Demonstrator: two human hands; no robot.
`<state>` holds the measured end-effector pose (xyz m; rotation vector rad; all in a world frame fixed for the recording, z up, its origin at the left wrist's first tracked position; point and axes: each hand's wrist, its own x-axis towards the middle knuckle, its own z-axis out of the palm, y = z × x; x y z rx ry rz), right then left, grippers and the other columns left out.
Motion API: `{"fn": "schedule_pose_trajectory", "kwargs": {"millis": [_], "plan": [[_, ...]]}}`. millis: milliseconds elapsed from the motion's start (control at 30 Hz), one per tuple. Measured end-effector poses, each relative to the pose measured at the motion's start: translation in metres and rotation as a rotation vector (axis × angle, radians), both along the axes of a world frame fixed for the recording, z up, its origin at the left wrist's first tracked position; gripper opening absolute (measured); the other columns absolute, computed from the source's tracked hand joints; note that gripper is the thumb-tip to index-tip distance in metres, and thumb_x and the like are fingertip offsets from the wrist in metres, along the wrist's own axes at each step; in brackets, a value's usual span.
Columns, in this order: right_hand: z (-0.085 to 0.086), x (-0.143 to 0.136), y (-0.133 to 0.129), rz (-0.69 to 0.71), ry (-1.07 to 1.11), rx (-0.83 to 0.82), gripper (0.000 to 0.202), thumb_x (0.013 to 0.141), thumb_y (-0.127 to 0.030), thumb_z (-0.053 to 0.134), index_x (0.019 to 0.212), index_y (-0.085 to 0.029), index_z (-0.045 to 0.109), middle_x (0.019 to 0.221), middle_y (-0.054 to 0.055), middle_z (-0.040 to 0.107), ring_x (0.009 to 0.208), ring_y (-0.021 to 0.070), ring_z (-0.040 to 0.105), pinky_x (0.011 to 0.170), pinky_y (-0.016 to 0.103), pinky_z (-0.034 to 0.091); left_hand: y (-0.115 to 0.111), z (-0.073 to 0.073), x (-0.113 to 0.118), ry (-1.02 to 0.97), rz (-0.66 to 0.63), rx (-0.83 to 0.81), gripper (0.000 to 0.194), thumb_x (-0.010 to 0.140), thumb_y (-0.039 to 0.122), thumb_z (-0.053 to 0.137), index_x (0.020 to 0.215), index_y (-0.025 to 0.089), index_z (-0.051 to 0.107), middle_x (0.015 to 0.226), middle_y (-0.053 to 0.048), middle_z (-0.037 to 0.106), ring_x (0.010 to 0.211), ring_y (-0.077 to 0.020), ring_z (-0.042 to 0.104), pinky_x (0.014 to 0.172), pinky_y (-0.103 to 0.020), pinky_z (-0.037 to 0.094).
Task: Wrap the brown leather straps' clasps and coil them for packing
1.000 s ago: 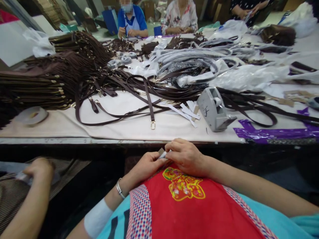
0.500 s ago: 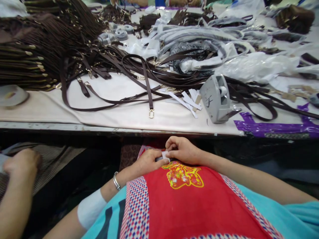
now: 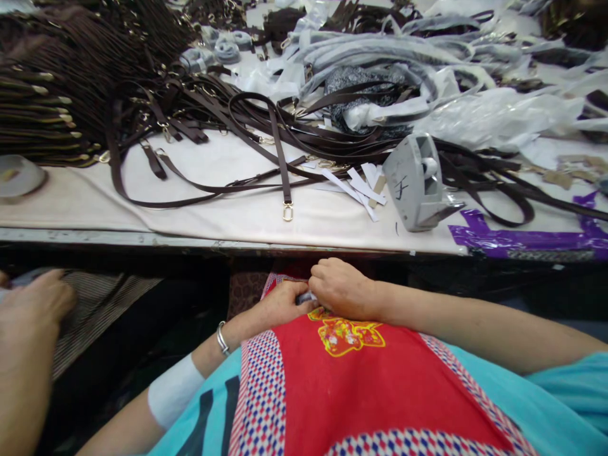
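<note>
Close together over my red apron (image 3: 323, 386), my two hands meet at a small grey-white item (image 3: 305, 297). My left hand (image 3: 281, 303) pinches its left side between thumb and fingers. Curled over its right side, my right hand (image 3: 342, 288) hides most of the item; what exactly it is cannot be made out. Both hands are below the front edge of the table. On the table, a grey tape dispenser (image 3: 412, 183) stands beside white paper strips (image 3: 358, 187) and dark brown straps (image 3: 284, 158) with gold-coloured clasps.
Stacks of brown straps (image 3: 42, 114) lie at the left, near a tape roll (image 3: 19, 176). Clear plastic wrapping (image 3: 503, 120) covers the right side. Purple tape (image 3: 532, 240) marks the table's edge. Another person's hand (image 3: 45, 297) is at the left.
My right hand has turned and closed over the small item, covering more of it. The view has shifted slightly. The other person's hand has moved a little.
</note>
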<state>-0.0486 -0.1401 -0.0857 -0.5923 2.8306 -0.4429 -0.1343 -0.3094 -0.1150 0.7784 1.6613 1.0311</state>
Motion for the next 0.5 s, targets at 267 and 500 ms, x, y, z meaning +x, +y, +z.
{"fn": "schedule_pose_trajectory", "kwargs": {"millis": [267, 500], "plan": [[-0.021, 0.015, 0.023, 0.241, 0.236, -0.137, 0.031, 0.101, -0.032, 0.046, 0.084, -0.015, 0.065, 0.081, 0.007, 0.06, 0.074, 0.0185, 0.043, 0.069, 0.034, 0.029, 0.0, -0.007, -0.002, -0.018, -0.088, -0.09, 0.033, 0.079, 0.045, 0.066, 0.074, 0.013, 0.071, 0.062, 0.0, 0.059, 0.059, -0.014, 0.049, 0.055, -0.023, 0.036], [-0.015, 0.023, 0.02, 0.161, 0.311, -0.06, 0.028, 0.101, -0.021, 0.043, 0.087, -0.015, 0.066, 0.079, 0.006, 0.06, 0.075, 0.018, 0.045, 0.069, 0.035, 0.029, 0.0, -0.008, -0.006, -0.265, 0.021, -0.068, 0.028, 0.08, 0.04, 0.064, 0.078, 0.012, 0.066, 0.07, -0.001, 0.057, 0.064, -0.0131, 0.046, 0.058, -0.024, 0.035]]}}
